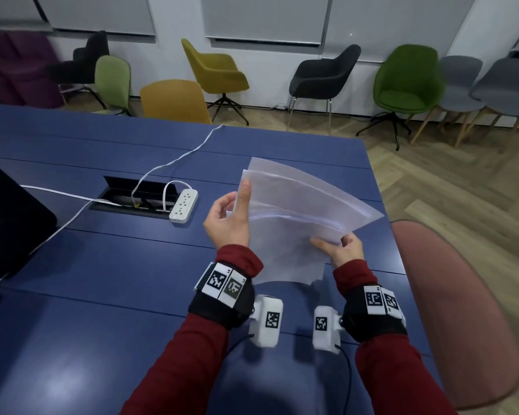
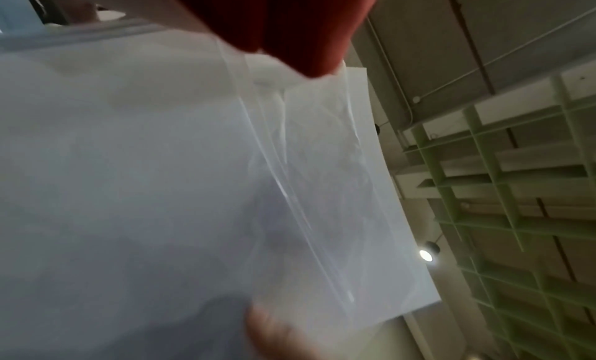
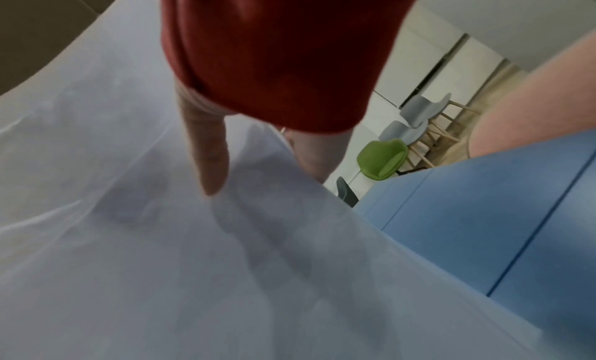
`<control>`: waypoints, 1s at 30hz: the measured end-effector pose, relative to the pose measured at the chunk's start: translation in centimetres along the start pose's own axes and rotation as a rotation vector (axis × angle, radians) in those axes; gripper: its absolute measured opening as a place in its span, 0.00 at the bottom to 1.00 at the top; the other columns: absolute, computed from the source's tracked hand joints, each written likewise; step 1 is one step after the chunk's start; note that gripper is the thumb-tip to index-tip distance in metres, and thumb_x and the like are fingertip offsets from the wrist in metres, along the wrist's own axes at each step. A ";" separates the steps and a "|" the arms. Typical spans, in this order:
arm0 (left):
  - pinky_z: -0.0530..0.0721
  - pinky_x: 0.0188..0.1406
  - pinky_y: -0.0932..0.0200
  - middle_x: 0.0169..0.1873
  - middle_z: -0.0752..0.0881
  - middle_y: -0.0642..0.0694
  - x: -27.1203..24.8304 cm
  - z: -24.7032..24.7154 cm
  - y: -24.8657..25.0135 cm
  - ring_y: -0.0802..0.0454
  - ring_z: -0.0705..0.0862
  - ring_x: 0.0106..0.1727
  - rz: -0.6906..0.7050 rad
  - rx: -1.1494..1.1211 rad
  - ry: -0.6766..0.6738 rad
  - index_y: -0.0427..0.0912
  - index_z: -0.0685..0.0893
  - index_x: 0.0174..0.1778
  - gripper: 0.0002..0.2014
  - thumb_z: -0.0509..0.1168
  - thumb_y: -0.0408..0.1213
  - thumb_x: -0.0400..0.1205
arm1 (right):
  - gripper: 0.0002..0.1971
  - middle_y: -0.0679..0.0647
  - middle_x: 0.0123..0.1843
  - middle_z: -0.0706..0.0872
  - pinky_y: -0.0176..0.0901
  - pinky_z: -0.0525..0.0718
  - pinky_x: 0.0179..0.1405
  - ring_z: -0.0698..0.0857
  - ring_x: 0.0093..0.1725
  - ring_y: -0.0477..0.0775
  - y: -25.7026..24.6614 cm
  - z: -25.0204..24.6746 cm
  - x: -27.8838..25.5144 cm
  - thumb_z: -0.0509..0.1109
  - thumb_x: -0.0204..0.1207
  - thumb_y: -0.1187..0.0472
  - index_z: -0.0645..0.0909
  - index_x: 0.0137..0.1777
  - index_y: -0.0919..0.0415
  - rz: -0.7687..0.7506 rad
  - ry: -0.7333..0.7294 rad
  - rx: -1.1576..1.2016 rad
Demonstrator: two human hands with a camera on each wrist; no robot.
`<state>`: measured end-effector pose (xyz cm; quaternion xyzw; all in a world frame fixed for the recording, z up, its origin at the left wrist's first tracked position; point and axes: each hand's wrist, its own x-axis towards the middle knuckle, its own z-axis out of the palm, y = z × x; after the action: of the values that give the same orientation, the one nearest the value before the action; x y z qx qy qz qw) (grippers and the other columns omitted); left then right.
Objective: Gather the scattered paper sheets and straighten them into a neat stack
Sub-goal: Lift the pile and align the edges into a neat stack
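**Loose white sheets held above a blue table**

The blue table [image 1: 102, 265] fills most of the head view, a smooth matte top crossed by thin seams, with a dark rectangular cable hatch [image 1: 138, 196] sunk into it. To the right stands a rounded pink chair [image 1: 462, 310] with a soft fabric back. Along the far wall, moulded shell chairs line up on a herringbone wood floor: a mustard swivel chair [image 1: 219, 70], a black chair [image 1: 321, 76] and a green chair [image 1: 408, 82].

The paper sheets [image 1: 297, 205] are lifted off the table near its right edge, held between both hands. They are thin, white and slightly translucent, bowed into a shallow curve, their edges fanned and not yet aligned; several offset edges show as pale lines in the left wrist view.

The left hand [image 1: 228, 220] grips the sheets' left edge, thumb laid straight up the front face and fingers curled behind. The right hand [image 1: 342, 247] pinches their lower right part, thumb on top; in the right wrist view, finger shadows show through the paper. Both forearms wear dark red knit sleeves.

A white power strip [image 1: 183, 209], a glossy oblong block, lies beside the hatch, its white cable [image 1: 174, 160] trailing away across the table.
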<state>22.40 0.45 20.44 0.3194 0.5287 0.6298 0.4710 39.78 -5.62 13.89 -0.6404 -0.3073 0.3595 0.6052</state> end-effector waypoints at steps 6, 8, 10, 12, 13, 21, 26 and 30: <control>0.82 0.66 0.58 0.53 0.90 0.43 0.1 0.4 1.4 0.55 0.88 0.55 -0.013 0.020 -0.061 0.41 0.86 0.59 0.43 0.69 0.72 0.58 | 0.20 0.51 0.33 0.80 0.33 0.82 0.36 0.79 0.33 0.47 1.5 -0.2 0.4 0.76 0.63 0.80 0.72 0.34 0.57 0.063 0.036 -0.029; 0.77 0.68 0.59 0.58 0.87 0.52 -0.4 0.8 1.8 0.57 0.84 0.63 -0.008 0.026 -0.053 0.46 0.83 0.63 0.44 0.69 0.72 0.57 | 0.14 0.52 0.37 0.83 0.25 0.83 0.32 0.83 0.37 0.50 1.8 0.1 0.3 0.78 0.64 0.75 0.77 0.41 0.62 0.080 0.036 -0.019; 0.74 0.66 0.60 0.61 0.84 0.54 -0.9 1.0 2.1 0.55 0.80 0.66 0.057 0.043 -0.007 0.47 0.81 0.66 0.43 0.69 0.70 0.59 | 0.19 0.55 0.43 0.85 0.34 0.84 0.39 0.85 0.42 0.54 2.2 0.7 0.3 0.80 0.65 0.66 0.78 0.53 0.69 0.118 0.040 -0.005; 0.75 0.68 0.60 0.61 0.84 0.53 -1.4 1.3 2.2 0.54 0.79 0.67 0.139 0.047 0.007 0.47 0.81 0.65 0.39 0.70 0.67 0.62 | 0.28 0.58 0.50 0.86 0.42 0.84 0.48 0.86 0.49 0.57 2.5 1.1 0.5 0.82 0.62 0.59 0.77 0.58 0.72 0.154 0.072 -0.005; 0.75 0.68 0.63 0.61 0.84 0.53 -1.5 1.3 2.2 0.56 0.79 0.66 0.167 0.043 -0.005 0.46 0.81 0.64 0.39 0.69 0.67 0.62 | 0.27 0.58 0.50 0.85 0.40 0.85 0.47 0.85 0.49 0.57 2.4 1.1 0.5 0.82 0.62 0.58 0.78 0.56 0.70 0.165 0.072 -0.004; 0.75 0.72 0.51 0.55 0.85 0.59 -1.1 2.0 1.6 0.58 0.80 0.63 0.213 0.153 -0.021 0.53 0.84 0.54 0.42 0.63 0.79 0.53 | 0.17 0.57 0.41 0.87 0.39 0.84 0.40 0.86 0.42 0.55 2.1 0.9 0.2 0.83 0.61 0.60 0.81 0.42 0.69 0.121 0.030 -0.062; 0.78 0.67 0.47 0.50 0.88 0.52 0.3 2.3 1.9 0.51 0.82 0.59 0.139 0.242 -0.030 0.55 0.82 0.34 0.32 0.62 0.80 0.53 | 0.13 0.57 0.40 0.88 0.22 0.83 0.32 0.87 0.33 0.41 1.9 0.6 -0.6 0.81 0.62 0.68 0.80 0.42 0.65 0.095 -0.001 -0.068; 0.79 0.64 0.50 0.50 0.87 0.48 1.7 1.5 0.8 0.50 0.82 0.54 0.110 0.297 -0.017 0.56 0.80 0.28 0.14 0.71 0.61 0.66 | 0.09 0.50 0.38 0.87 0.32 0.84 0.37 0.87 0.29 0.33 2.1 0.3 -0.6 0.79 0.65 0.69 0.82 0.41 0.59 0.052 -0.037 -0.036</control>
<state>22.97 2.62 21.43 0.4193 0.5936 0.5669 0.3878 39.12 -6.09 11.85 -0.6520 -0.3080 0.3814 0.5784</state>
